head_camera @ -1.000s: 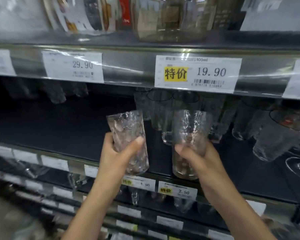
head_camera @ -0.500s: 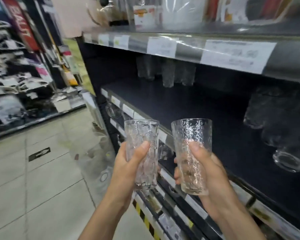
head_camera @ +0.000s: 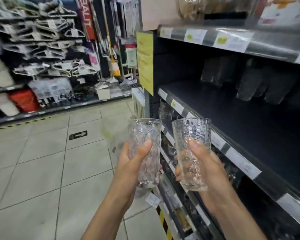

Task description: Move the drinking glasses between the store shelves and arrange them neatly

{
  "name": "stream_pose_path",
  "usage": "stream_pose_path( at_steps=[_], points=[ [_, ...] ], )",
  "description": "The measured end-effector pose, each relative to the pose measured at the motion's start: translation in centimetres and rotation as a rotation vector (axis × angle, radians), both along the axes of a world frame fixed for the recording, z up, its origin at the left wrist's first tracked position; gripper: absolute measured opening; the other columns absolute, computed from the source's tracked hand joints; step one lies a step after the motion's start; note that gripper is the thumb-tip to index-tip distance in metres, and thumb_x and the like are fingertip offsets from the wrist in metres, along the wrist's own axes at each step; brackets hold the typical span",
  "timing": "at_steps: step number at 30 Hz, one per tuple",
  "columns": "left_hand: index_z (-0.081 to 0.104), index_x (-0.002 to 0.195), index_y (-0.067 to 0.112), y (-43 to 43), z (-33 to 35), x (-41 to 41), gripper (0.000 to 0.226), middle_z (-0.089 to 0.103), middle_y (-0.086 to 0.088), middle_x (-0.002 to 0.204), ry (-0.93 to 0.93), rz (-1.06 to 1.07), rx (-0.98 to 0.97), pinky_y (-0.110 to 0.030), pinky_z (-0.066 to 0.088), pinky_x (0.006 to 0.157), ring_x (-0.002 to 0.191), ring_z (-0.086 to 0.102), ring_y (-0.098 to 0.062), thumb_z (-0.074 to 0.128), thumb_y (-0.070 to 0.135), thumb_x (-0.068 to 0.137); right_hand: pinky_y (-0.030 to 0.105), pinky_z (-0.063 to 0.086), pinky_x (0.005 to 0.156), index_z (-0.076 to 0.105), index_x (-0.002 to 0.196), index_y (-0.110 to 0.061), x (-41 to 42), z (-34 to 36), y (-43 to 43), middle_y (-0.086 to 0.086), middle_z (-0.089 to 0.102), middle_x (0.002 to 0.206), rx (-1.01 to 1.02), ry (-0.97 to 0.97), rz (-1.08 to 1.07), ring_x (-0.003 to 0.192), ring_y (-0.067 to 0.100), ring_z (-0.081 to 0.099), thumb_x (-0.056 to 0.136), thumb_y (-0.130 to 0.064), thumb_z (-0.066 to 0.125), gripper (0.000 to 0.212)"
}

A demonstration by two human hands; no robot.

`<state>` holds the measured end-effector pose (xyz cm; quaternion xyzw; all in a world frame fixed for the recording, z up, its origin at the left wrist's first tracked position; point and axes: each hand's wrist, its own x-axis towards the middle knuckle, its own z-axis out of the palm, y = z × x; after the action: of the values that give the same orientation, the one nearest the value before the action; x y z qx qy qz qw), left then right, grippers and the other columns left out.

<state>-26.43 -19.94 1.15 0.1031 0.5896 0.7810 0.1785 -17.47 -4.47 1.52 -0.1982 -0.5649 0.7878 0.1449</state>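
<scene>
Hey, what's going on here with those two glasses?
A person stands in a shop aisle with a clear textured drinking glass in each hand. The left hand grips the left glass and the right hand grips the right glass. Both glasses are upright and apart, held in front of the dark shelf. More glasses stand at the back of that shelf. Neither held glass is set down yet.

The dark middle shelf [head_camera: 249,129] offers open board along its front and left end, bounded behind by clustered glasses [head_camera: 249,87] and above by the upper shelf [head_camera: 267,46], while the tiled aisle floor [head_camera: 42,161] lies open leftward.
</scene>
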Motion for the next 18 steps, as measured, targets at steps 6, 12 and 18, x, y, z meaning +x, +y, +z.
stream_pose_path(
  at_steps=[6,12,18],
  points=[
    [0.054,0.133,0.035,1.3,0.7,-8.6,0.088,0.068,0.010,0.125,0.059,-0.145,0.021,-0.050,0.045,0.105,0.118,0.064,-0.014,0.078,0.072,0.056,0.060,0.045,0.103,0.055,0.135,-0.031,-7.1,0.0,0.2,0.008,0.061,0.136,0.002,0.012,-0.141,0.124,0.035,0.057,0.052,-0.075,0.082,0.097],
    [0.060,0.116,0.053,6.1,0.7,-14.8,0.074,0.066,0.009,0.128,0.069,-0.319,-0.024,-0.055,0.044,0.105,0.123,0.060,-0.022,0.070,0.086,0.052,0.051,0.055,0.092,0.058,0.134,-0.021,-9.8,0.3,3.1,0.010,0.067,0.126,0.110,-0.113,-0.298,0.109,0.030,0.067,0.058,-0.074,0.078,0.094],
    [0.046,0.138,0.050,13.6,0.2,-18.2,0.092,0.048,0.002,0.150,0.048,-0.503,-0.027,-0.060,0.038,0.109,0.137,0.047,-0.031,0.056,0.095,0.059,0.043,0.061,0.073,0.069,0.112,-0.019,-10.3,1.8,7.2,0.012,0.074,0.095,0.155,-0.100,-0.506,0.080,0.027,0.070,0.065,-0.066,0.079,0.067]
  ],
)
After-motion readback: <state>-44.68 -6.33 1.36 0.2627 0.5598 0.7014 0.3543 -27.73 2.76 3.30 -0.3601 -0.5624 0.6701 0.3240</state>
